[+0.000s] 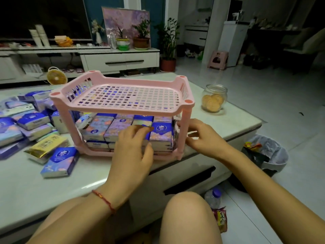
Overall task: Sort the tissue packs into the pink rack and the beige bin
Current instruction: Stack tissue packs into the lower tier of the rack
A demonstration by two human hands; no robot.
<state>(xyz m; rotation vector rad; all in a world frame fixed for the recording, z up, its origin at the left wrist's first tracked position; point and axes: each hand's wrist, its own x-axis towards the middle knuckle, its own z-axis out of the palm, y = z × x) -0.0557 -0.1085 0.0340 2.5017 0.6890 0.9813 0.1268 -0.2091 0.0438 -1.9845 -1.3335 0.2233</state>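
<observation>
Head: left hand (131,150) flat on tissue packs (161,136) pointing nearward, right hand (202,136) loosely spread.

A pink rack (126,106) stands on the desk (52,187), its lower tier full of tissue packs (112,128). The left hand (131,152) lays its fingers (139,129) on the top ones; the right hand (202,136) hovers beside the rack's front post.

Both forearms reached forward; the left hand (132,148) lay with fingers extended, the right hand (202,133) loosely curled.
</observation>
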